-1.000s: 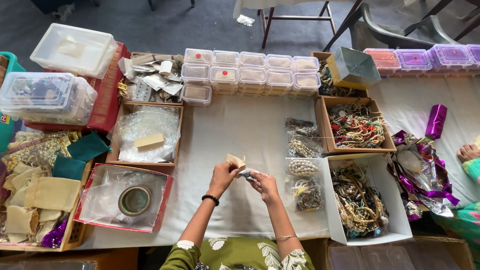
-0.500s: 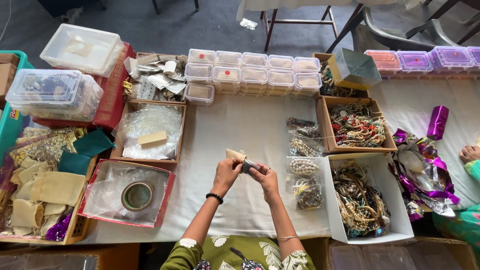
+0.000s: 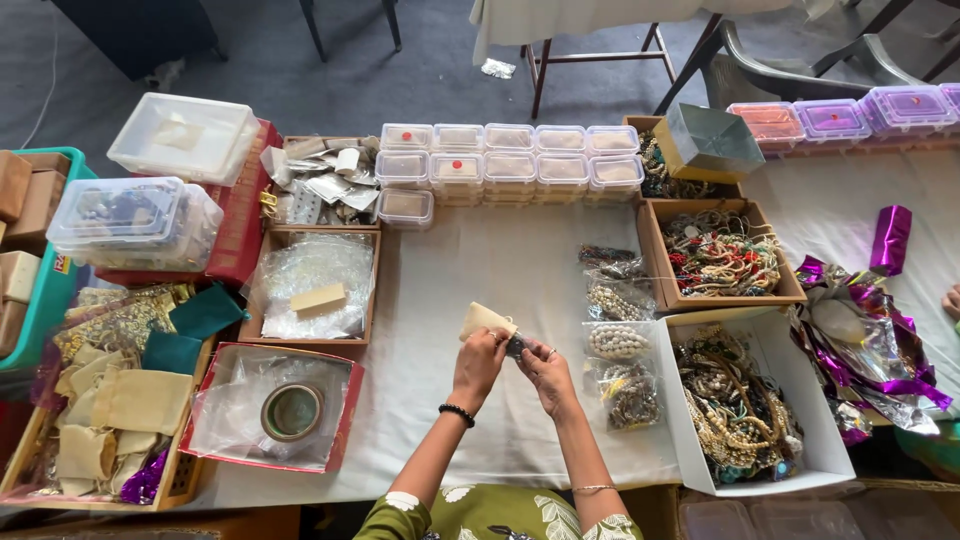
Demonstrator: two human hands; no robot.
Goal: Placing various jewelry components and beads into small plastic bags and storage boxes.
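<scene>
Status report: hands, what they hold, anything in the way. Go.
Left hand grips beige pouch. Right hand pinches small dark item at pouch mouth. Bead bags just right of hands; cloth ahead.

The dark item [image 3: 515, 346] pinched at the pouch [image 3: 483, 320] is too small to identify.

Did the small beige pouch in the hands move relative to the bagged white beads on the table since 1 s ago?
No real shift. The beige pouch sits left of the bagged white beads, as before; the camera moved. The left hand holds it, and the right hand has closed in.
</scene>
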